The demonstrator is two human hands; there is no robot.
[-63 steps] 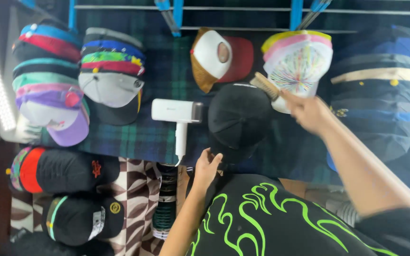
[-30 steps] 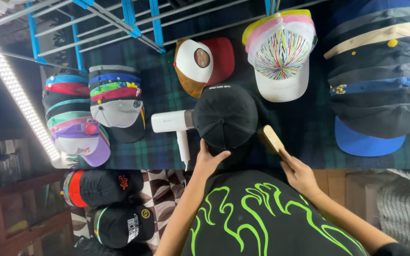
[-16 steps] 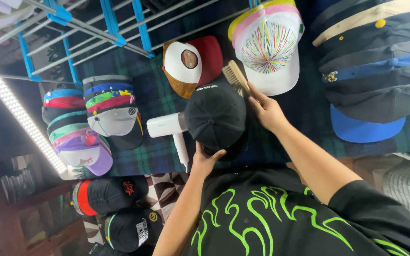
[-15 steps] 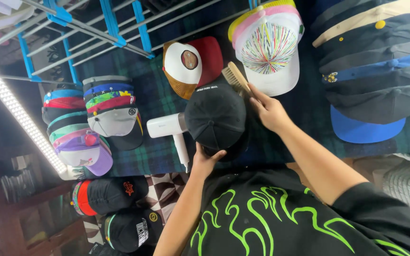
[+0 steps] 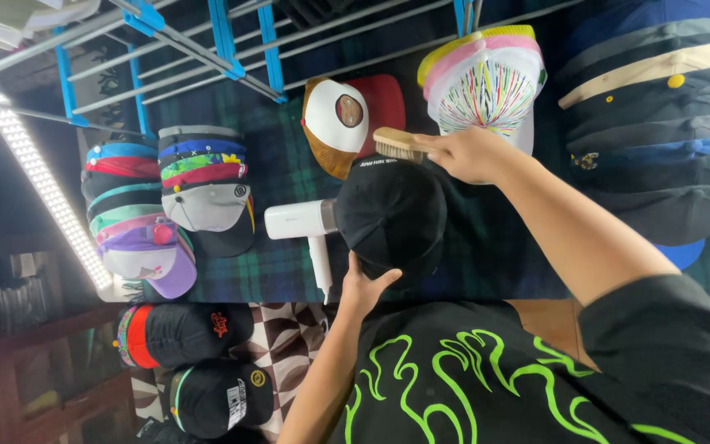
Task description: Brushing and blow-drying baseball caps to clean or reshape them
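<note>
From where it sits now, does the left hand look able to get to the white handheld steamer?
Probably yes. The left hand rests at the near edge of the black cap, and the white steamer lies just beside it, its handle close to the thumb, with nothing between them.

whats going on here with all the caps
A person is working on a black cap that lies on a plaid cloth. The right hand holds a wooden brush at the cap's far edge, while the left hand steadies its near edge. A white handheld steamer lies beside the cap, and stacks of other caps surround it.
</note>
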